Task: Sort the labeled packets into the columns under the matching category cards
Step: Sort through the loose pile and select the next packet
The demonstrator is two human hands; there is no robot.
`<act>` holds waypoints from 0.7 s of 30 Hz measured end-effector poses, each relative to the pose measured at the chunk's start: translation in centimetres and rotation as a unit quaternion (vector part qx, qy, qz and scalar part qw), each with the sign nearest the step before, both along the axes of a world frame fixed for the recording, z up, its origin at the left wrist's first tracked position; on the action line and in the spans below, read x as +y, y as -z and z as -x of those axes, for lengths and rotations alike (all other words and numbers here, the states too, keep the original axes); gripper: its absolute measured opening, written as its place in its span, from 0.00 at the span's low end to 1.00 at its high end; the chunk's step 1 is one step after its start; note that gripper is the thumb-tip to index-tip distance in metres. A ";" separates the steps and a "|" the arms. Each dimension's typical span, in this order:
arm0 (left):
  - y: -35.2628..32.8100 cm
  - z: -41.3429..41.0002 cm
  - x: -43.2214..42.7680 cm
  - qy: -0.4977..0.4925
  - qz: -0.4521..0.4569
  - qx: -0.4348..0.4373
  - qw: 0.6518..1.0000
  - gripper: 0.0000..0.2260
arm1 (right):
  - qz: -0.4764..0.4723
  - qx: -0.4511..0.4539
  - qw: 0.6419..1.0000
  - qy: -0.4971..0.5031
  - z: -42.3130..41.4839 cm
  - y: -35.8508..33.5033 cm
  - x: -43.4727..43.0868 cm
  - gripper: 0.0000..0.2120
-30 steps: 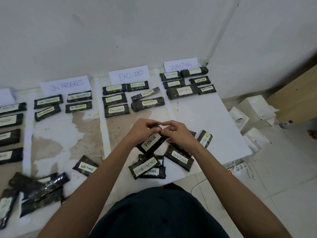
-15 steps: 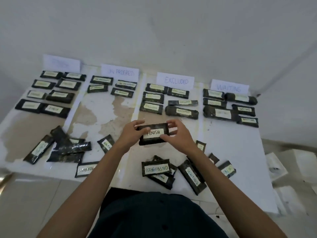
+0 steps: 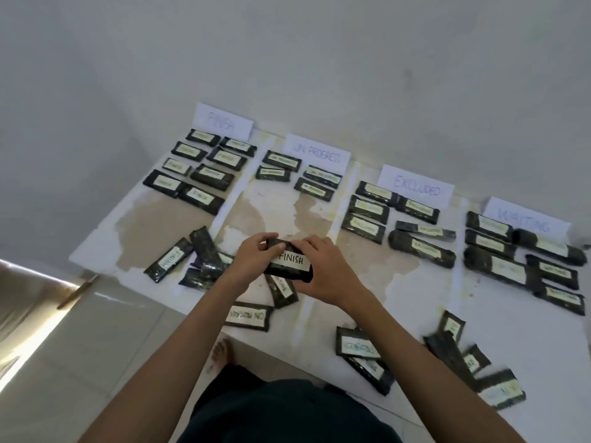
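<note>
Both hands hold one black packet labelled FINISH (image 3: 291,261) above the white board (image 3: 415,295). My left hand (image 3: 252,257) grips its left end and my right hand (image 3: 326,270) pinches its right end. Four white category cards lean on the wall: FINISH (image 3: 223,122), ON PROGRESS (image 3: 317,154), EXCLUDED (image 3: 415,186) and WAITING (image 3: 524,219). Sorted packets lie in columns below each card. Unsorted packets lie loose: a heap at the left (image 3: 198,260), one reading ON PROGRESS (image 3: 247,315) near the front edge, another stack (image 3: 359,346) at centre right, and several more at the right (image 3: 473,362).
The board lies on a tiled floor against a white wall. Its front edge runs diagonally from left to lower right. My bare foot (image 3: 220,354) shows just in front of that edge. A shiny pale surface (image 3: 28,302) sits at the far left.
The view has swung to the left, bringing the FINISH column into sight. Both hands have carried the FINISH packet leftward, towards the ON PROGRESS column, still held at both ends.
</note>
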State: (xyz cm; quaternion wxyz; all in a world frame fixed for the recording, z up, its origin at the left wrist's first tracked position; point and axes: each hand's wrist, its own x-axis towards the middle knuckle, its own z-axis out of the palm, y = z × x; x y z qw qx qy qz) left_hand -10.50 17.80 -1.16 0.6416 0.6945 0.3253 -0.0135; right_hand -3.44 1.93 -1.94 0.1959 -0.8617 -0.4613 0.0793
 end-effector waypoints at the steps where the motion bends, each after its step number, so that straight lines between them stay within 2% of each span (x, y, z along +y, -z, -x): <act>1: 0.0 0.3 1.5 -0.007 -0.006 0.001 1.000 0.16 | -0.003 0.005 1.000 0.004 0.2 0.0 1.6 0.31; 6: 0.6 2.3 9.2 -0.056 0.020 0.025 0.998 0.15 | -0.006 0.019 0.999 0.039 1.3 0.2 10.1 0.31; 10: 1.7 3.8 15.0 -0.110 0.040 0.008 0.993 0.16 | -0.006 0.035 0.998 0.048 2.3 1.0 17.7 0.31; 17: 4.5 5.5 24.6 -0.220 0.035 0.036 0.974 0.17 | 0.007 0.052 0.998 0.027 3.8 3.1 29.8 0.29; 21: 7.3 5.3 29.8 -0.238 -0.004 0.063 0.969 0.18 | 0.026 0.088 0.995 0.025 3.9 4.8 34.2 0.28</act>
